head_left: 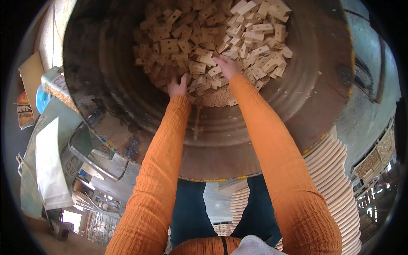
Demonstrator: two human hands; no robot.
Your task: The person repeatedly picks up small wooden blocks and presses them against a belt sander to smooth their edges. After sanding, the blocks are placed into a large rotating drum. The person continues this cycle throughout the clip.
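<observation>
Both my arms reach into a large round metal drum [314, 127] that holds a heap of small pale wooden blocks [170, 46], many with drilled holes. My left hand [178, 86] is at the near left edge of the heap, thumb apart from the fingers, whose tips are partly hidden. Farther right, my right hand [228, 67] touches blocks near the middle of the heap with its fingers stretched out. Neither hand visibly grips a block. Sawdust [214, 97] lies at the near side of the heap, just beyond the drum's inner wall.
The drum's rim [225, 178] curves in front of my legs. Stacked pale wooden pieces [331, 178] stand at the lower right. A bent metal bar [91, 160], a white sheet [52, 165] and a blue round object [42, 100] are on the left. Filled crates [374, 161] sit at the far right.
</observation>
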